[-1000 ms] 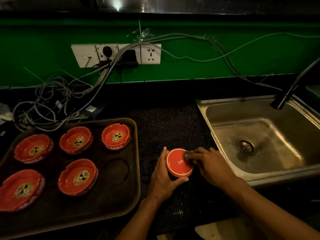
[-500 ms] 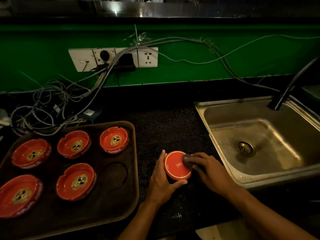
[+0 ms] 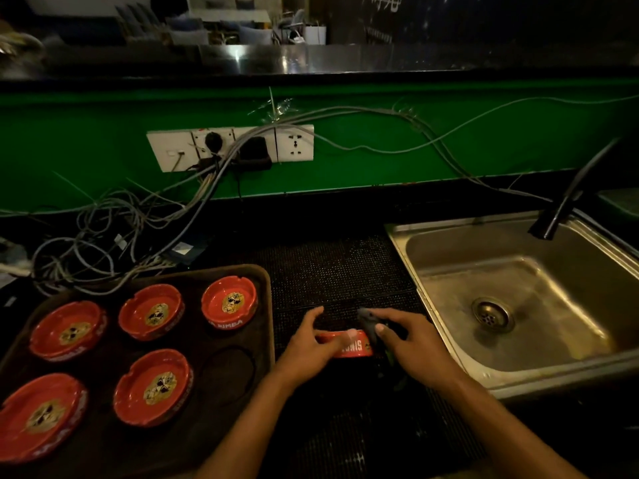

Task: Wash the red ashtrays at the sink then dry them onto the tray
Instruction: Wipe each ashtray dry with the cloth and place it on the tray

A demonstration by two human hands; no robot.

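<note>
A red ashtray (image 3: pixel 349 347) is held over the black dotted mat (image 3: pixel 332 271), turned so its lettered side wall faces me. My left hand (image 3: pixel 309 344) grips its left side with thumb across the wall. My right hand (image 3: pixel 408 344) presses a dark grey cloth (image 3: pixel 368 324) against its right end. Several more red ashtrays, such as one at the back right (image 3: pixel 229 301) and one at the front (image 3: pixel 153 387), sit face up on the brown tray (image 3: pixel 228 392) to the left. One round spot on the tray is bare.
A steel sink (image 3: pixel 518 299) with a drain lies to the right, under a dark tap (image 3: pixel 567 198). A tangle of grey cables (image 3: pixel 103 233) runs from a white socket strip (image 3: pixel 231 146) on the green wall down to the counter behind the tray.
The ashtray has been turned from bottom-up toward me to showing its side wall. The cloth has moved from the base to the right end. The camera view has tilted up.
</note>
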